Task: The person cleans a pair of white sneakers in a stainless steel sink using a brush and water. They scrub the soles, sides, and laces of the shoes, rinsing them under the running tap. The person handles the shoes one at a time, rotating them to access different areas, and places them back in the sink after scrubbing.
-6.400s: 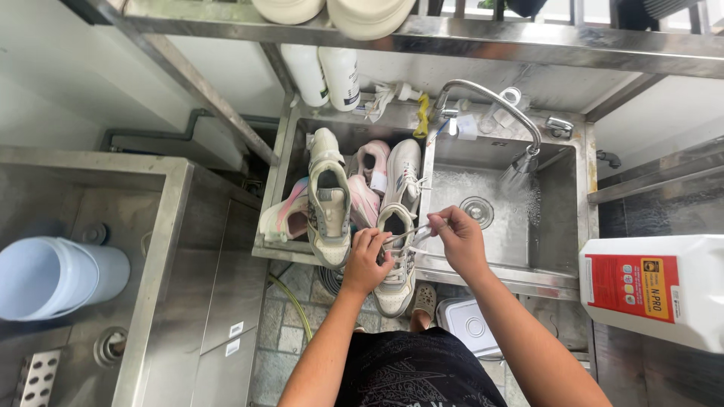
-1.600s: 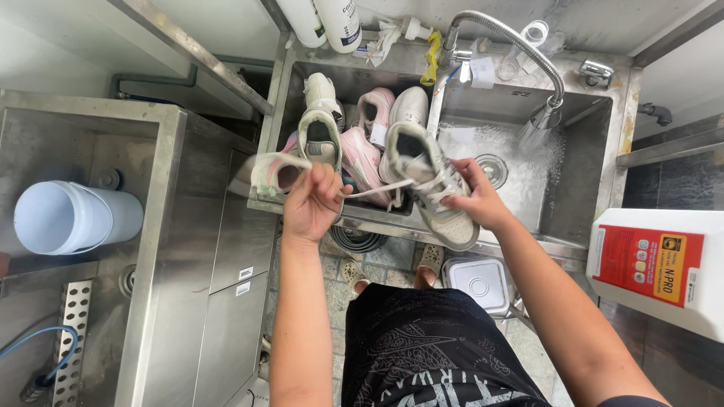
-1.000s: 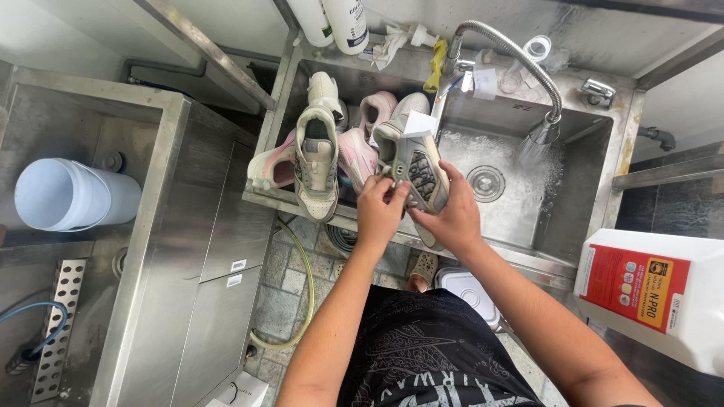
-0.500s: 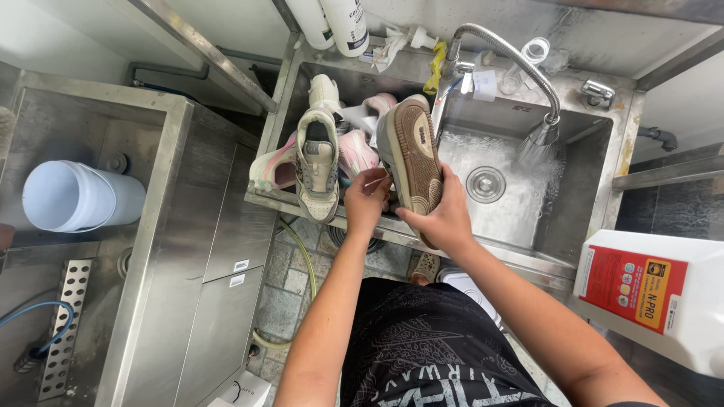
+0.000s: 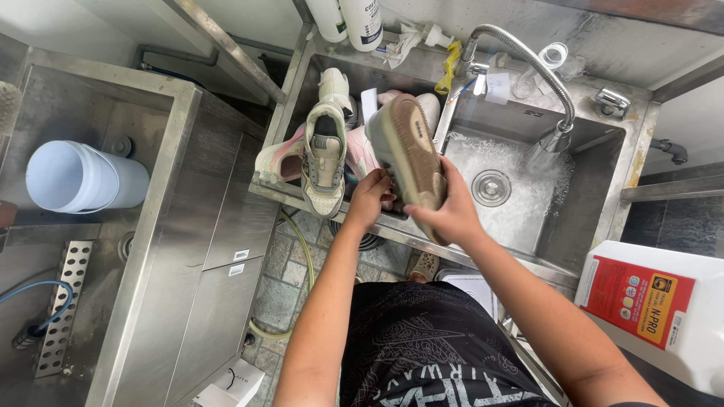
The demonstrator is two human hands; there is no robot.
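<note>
You're gripping the sneaker sole-up over the sink divider, right hand clamped round its heel, left hand pinching its side, so I'd be tilting it toward the running faucet while keeping both wrists firm.

place: shoe-washing work area | signs: steel double sink with running flexible tap | wet sneakers piled in left basin | detergent jug | tiled floor

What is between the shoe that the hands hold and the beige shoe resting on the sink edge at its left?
In the head view, a pink shoe lies between the held shoe and the beige shoe.
</note>
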